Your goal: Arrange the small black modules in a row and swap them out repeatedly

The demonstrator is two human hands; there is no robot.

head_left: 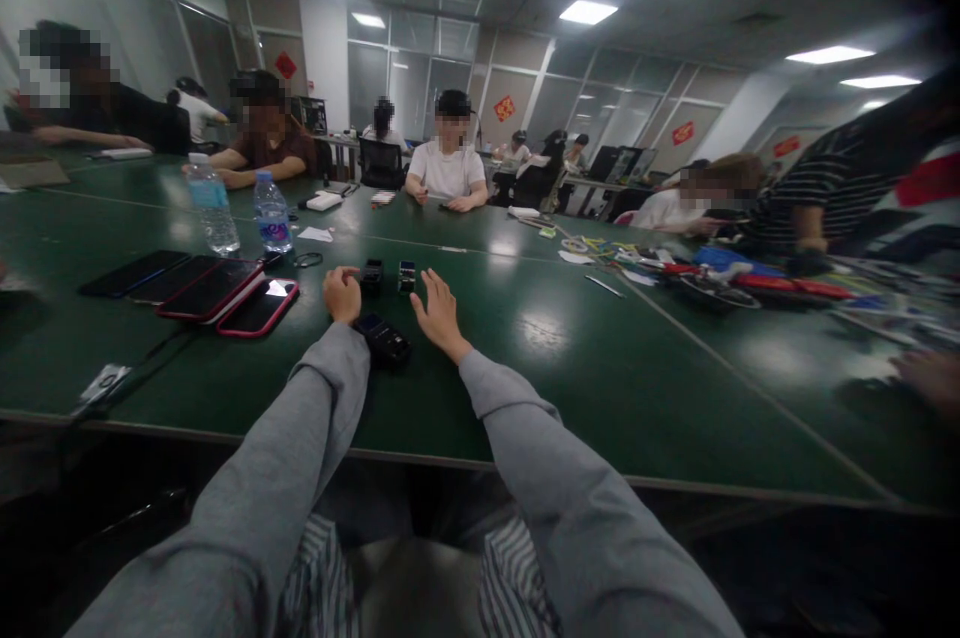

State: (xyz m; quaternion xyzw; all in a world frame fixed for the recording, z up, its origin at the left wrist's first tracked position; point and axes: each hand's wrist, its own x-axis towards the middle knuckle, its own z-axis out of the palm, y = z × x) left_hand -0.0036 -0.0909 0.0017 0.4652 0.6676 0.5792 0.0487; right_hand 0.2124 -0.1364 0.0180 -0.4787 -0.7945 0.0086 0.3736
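My left hand (343, 296) rests on the green table with its fingers loosely bent, just left of a small black box-like device (373, 275). I see nothing held in it. On the other side, my right hand (439, 312) is open with its fingers spread. It lies beside a second small device (406, 276) with a pale, shiny face; whether a fingertip touches it is hard to tell. Nearer to me, between my wrists, lies a larger black handheld device (383, 340) with a small screen, partly against my left sleeve.
Several phones (259, 306) lie at left, behind a labelled cable (105, 384). Two water bottles (272, 213) stand beyond them. A pen (604, 287) and cluttered red and blue parts (757, 283) are at right. Other people sit around the table (570, 418).
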